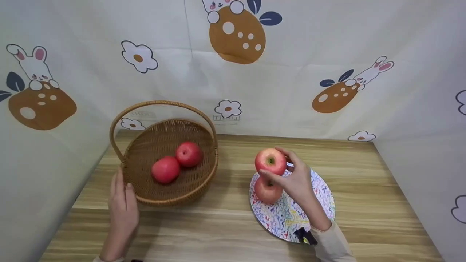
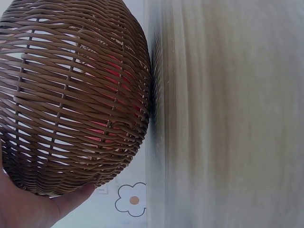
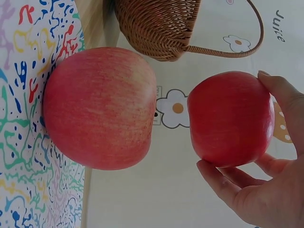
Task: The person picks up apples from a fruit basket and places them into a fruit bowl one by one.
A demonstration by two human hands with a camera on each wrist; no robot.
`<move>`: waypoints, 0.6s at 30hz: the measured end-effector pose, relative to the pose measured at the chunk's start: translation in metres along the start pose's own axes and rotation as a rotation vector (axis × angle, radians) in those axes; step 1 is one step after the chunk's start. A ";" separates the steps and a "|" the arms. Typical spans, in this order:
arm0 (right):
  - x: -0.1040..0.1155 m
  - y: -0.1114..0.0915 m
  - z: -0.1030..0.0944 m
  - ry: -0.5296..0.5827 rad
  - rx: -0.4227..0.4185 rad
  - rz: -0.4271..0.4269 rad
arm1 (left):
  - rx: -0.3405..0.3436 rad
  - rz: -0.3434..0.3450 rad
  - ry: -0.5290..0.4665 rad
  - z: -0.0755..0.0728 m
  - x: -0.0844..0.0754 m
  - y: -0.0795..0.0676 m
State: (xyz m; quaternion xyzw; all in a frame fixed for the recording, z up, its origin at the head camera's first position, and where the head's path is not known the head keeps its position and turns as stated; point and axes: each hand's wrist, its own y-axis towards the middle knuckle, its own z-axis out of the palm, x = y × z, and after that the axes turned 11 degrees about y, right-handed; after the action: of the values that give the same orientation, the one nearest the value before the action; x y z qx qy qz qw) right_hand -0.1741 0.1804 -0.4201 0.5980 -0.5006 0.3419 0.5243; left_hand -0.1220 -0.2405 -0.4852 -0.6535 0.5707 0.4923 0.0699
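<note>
My right hand [image 1: 296, 178] grips a red apple [image 1: 270, 161] between thumb and fingers. In the right wrist view a gap shows between this held apple [image 3: 231, 118] and a second apple [image 3: 100, 108], which sits on a round plate [image 1: 320, 196] with a colourful squiggle pattern. On the left stands a brown wicker basket [image 1: 196, 198] with a tall arched handle. Two red apples, one nearer [image 1: 165, 170] and one farther [image 1: 189, 154], lie inside it. My left hand [image 1: 123, 207] rests against the basket's near left side, fingers extended; its thumb [image 2: 76, 197] touches the weave in the left wrist view.
Everything stands on a wood-grain table [image 1: 204, 233]. A pale curtain [image 1: 291, 87] with rabbits and flowers surrounds it at the back and both sides. A small black object [image 1: 305, 236] is by my right cuff, over the plate's near edge.
</note>
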 end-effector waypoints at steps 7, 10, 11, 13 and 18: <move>-0.002 0.003 -0.005 0.026 -0.033 0.004 | -0.005 0.007 -0.005 0.000 0.001 0.000; -0.004 0.004 -0.007 0.039 -0.041 -0.004 | 0.010 -0.008 0.001 -0.001 0.001 0.000; -0.005 0.004 -0.008 0.041 -0.044 -0.008 | 0.016 -0.014 0.004 -0.001 0.001 0.000; -0.006 0.005 -0.010 0.044 -0.046 -0.011 | 0.023 -0.020 0.009 -0.001 0.001 -0.001; -0.010 0.007 -0.014 0.037 -0.050 -0.008 | 0.019 -0.014 0.009 -0.001 0.001 -0.001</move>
State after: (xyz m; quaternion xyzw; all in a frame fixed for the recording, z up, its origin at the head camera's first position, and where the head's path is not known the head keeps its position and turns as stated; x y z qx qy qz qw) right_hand -0.1822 0.1961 -0.4239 0.5803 -0.4969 0.3384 0.5494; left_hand -0.1208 -0.2415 -0.4864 -0.6590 0.5710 0.4834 0.0773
